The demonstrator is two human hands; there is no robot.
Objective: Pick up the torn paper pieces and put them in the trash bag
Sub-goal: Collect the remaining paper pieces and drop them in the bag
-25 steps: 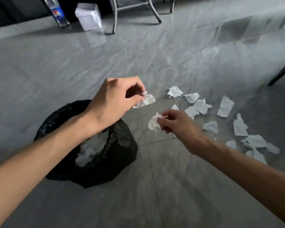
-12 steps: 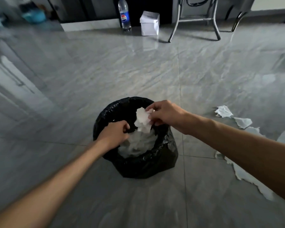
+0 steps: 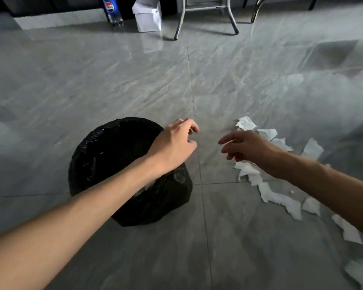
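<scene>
A black trash bag stands open on the grey tiled floor, left of centre, with a little white paper showing inside under my forearm. My left hand hovers over the bag's right rim, fingers loosely curled and empty. My right hand is to the right of the bag, fingers spread and empty, above the torn paper. Several white torn paper pieces lie scattered on the floor at the right, from one near piece down to the bottom right corner.
A cola bottle and a white box stand at the far wall. Metal chair legs stand beside them. The floor is glossy grey tile.
Both hands held paper one second ago, then reached into the bag. Now both hands are out of the bag and empty, the right one back over the scattered pieces.
</scene>
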